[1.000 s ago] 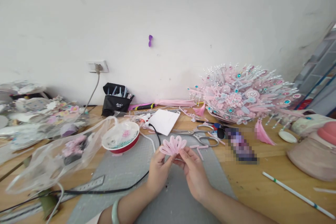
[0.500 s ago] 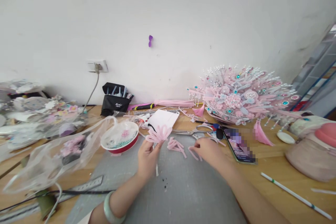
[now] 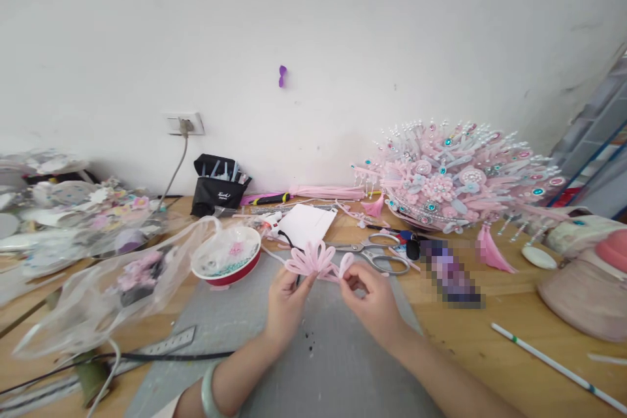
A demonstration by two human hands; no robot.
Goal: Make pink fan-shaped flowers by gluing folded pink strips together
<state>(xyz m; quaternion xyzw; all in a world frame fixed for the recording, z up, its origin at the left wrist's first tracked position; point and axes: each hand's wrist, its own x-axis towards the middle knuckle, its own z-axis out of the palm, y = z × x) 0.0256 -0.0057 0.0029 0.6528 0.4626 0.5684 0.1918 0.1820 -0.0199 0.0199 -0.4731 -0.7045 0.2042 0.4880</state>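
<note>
My left hand is closed on a fan-shaped flower of pink pipe cleaner loops, pinched at its base with the loops pointing up. A single bent pink pipe cleaner loop is pinched between the thumb and fingers of my right hand. Both hands are close together above the grey mat, the loop just right of the flower. More pink pipe cleaner shows between them, but I cannot tell where one piece ends. Just behind my right hand lie silver scissors.
Left of the mat's back edge stands a red-rimmed bowl of beads. A large pink beaded headdress sits at back right, near a phone. A black pouch, white card and glue gun lie along the back.
My right hand has lifted a bent pink pipe cleaner loop off the mat and brought it left, beside the flower. My left hand has shifted slightly right, still holding the flower.
</note>
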